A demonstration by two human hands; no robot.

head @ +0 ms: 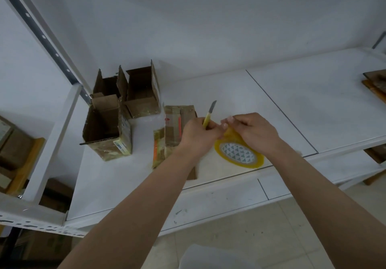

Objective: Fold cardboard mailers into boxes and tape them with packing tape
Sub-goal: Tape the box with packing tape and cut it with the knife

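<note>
My left hand (198,135) grips a yellow-handled utility knife (209,114), blade pointing up and away. My right hand (252,130) pinches the loose end of the yellowish packing tape, pulled up from the tape roll (240,153) that lies on the white shelf (292,101). Both hands meet just above the roll. Under my left wrist lies a closed cardboard box (173,130) with old tape and orange labels, partly hidden by my arm. Three open-topped cardboard boxes stand at the back left: one in front (106,130), one behind it (104,85), one to the right (142,93).
A white metal shelf upright (52,139) and a perforated post (41,36) rise at the left. Brown boxes (14,147) sit on the lower left shelf. Flat cardboard pieces (376,82) lie at the far right edge. The floor shows below the shelf front.
</note>
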